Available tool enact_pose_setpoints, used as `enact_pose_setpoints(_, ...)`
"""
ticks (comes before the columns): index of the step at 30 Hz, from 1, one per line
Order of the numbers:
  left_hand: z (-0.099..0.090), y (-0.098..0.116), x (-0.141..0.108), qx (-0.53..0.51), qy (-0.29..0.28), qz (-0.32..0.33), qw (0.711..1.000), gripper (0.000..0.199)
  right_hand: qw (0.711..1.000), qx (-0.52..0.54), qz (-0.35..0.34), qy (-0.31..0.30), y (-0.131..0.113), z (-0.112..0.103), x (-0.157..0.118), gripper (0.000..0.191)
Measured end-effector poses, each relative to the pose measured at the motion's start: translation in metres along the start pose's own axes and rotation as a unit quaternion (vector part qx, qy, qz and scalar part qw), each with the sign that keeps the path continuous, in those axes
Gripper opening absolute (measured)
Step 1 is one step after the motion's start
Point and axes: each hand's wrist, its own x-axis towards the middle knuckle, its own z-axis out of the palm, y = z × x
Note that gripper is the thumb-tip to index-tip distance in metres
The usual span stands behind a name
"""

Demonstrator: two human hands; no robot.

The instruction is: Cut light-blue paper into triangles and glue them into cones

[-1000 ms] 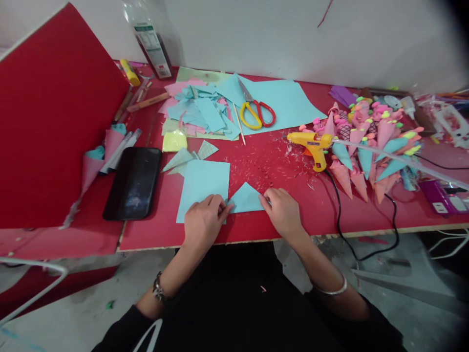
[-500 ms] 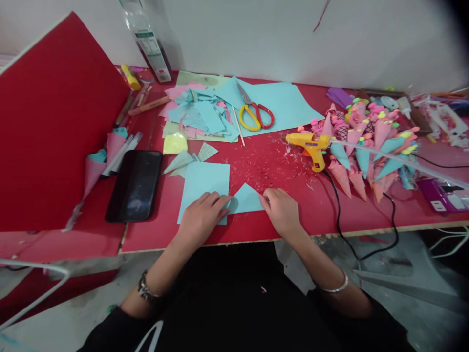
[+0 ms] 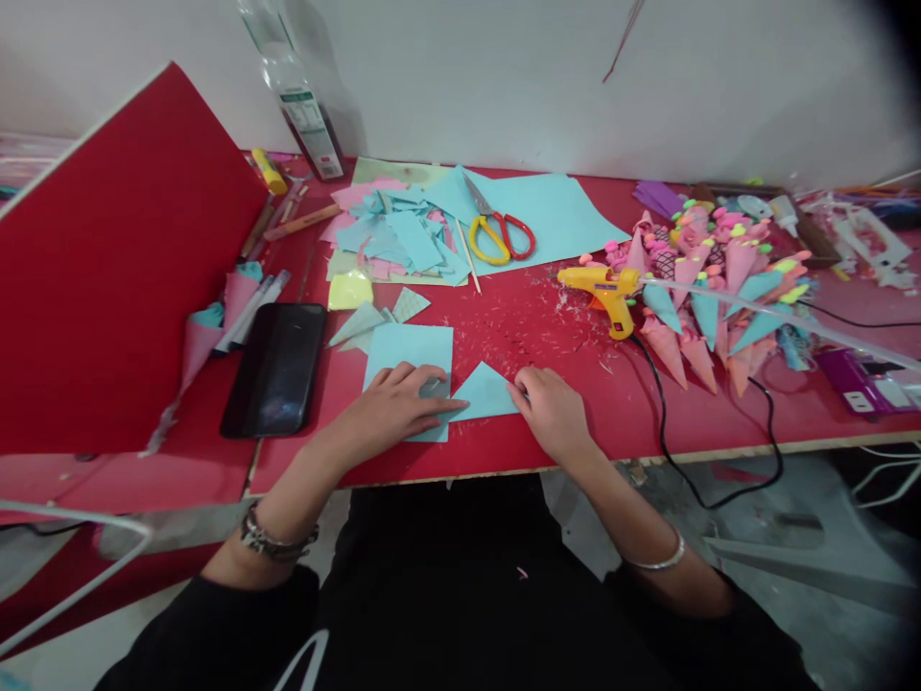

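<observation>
A light-blue paper triangle (image 3: 484,392) lies flat on the red table close to its front edge, its peak pointing away from me. My right hand (image 3: 553,411) has its fingers curled together at the triangle's right corner, pinching it. My left hand (image 3: 398,408) is spread, with the index finger stretched onto the left corner. Partly under the left hand is a square light-blue sheet (image 3: 412,347). Small greenish paper triangles (image 3: 360,324) lie just behind that sheet.
Left stand a black phone (image 3: 274,369) and a raised red board (image 3: 136,278). Behind lie scissors (image 3: 500,237) and paper scraps (image 3: 407,235). To the right are a yellow glue gun (image 3: 608,293), its black cord (image 3: 658,403), and piled paper cones (image 3: 709,307). A bottle (image 3: 309,125) leans by the wall.
My left hand has opened out, its index finger now stretched along the triangle's left corner instead of curled there. My right hand stays at the right corner. The view has shifted slightly.
</observation>
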Motion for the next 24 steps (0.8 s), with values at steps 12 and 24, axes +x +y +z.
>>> enact_pose_setpoints(12, -0.004, 0.0, -0.002, -0.004, -0.013, -0.015, 1.0, 0.038, 0.964, 0.03, -0.259, -0.04, -0.035, -0.006, -0.028, 0.044)
enact_pose_setpoints(24, -0.001, -0.004, 0.0, -0.022, -0.027, -0.008, 0.999, 0.043, 0.975, 0.078, -0.203, -0.036, -0.01, -0.01, -0.03, 0.034)
